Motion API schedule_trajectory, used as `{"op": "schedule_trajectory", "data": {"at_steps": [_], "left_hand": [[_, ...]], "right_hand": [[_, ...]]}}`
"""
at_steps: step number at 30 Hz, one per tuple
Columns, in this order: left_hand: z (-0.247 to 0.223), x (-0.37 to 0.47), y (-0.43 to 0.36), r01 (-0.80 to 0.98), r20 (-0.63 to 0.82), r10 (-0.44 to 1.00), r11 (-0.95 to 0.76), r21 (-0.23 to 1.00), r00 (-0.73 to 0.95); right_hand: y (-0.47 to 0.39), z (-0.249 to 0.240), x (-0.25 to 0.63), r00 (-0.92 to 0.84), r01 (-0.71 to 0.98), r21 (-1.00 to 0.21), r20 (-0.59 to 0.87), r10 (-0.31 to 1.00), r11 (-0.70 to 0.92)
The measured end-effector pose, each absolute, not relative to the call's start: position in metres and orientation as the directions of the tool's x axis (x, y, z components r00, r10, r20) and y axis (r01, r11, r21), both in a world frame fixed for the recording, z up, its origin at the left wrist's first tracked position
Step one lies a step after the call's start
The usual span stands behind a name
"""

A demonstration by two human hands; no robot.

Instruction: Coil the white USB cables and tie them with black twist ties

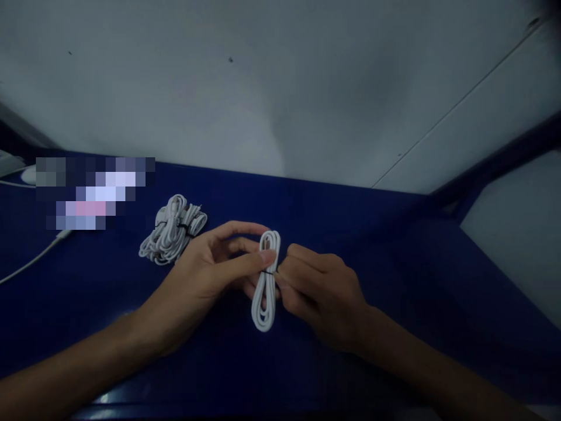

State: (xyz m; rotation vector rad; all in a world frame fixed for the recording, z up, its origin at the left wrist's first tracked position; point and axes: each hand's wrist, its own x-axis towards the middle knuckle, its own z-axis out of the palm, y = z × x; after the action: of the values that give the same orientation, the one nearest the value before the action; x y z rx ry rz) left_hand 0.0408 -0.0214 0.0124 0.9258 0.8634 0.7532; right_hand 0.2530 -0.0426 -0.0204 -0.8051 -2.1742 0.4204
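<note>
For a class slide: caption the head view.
Left hand holds a coiled white cable, right hand at its black tie, above a blue table.

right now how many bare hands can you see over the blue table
2: the left hand holds a coiled white cable; the right hand is at its right side, by the black tie.

An indoor work corner, workshop or home being impossible to tell, a blue bench spanning the lower frame, a marked pale wall rising behind, a coiled white cable being handled at centre, more tied cables lying left.
</note>
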Motion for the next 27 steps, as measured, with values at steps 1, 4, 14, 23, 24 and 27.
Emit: {"op": "schedule_trajectory", "data": {"at_steps": [1, 4, 14, 23, 24, 27], "left_hand": [[0.013, 0.04, -0.021, -0.181, -0.29, 0.843, 0.406, 0.896, 0.453], [0.011, 0.037, -0.021, -0.169, -0.295, 0.845, 0.403, 0.899, 0.445], [0.014, 0.041, -0.021, -0.085, -0.175, 0.842, 0.251, 0.964, 0.51], [0.006, 0.043, -0.03, 0.192, 0.125, 0.884, -0.232, 0.954, 0.45], [0.004, 0.042, -0.03, 0.176, 0.103, 0.883, -0.204, 0.963, 0.458], [-0.001, 0.04, -0.028, 0.043, 0.029, 0.861, -0.059, 0.997, 0.508]], "right_hand": [[-0.042, -0.021, 0.253, -0.513, 0.415, -0.498, 0.563, 0.648, 0.761], [-0.04, -0.02, 0.252, -0.519, 0.414, -0.426, 0.616, 0.593, 0.804], [-0.045, -0.017, 0.253, -0.449, 0.288, -0.648, 0.559, 0.697, 0.705], [-0.044, -0.004, 0.252, -0.331, 0.193, -0.875, 0.368, 0.869, 0.444], [-0.044, -0.004, 0.251, -0.347, 0.181, -0.884, 0.354, 0.869, 0.432], [-0.044, -0.006, 0.251, -0.376, 0.169, -0.883, 0.352, 0.857, 0.438]]}}
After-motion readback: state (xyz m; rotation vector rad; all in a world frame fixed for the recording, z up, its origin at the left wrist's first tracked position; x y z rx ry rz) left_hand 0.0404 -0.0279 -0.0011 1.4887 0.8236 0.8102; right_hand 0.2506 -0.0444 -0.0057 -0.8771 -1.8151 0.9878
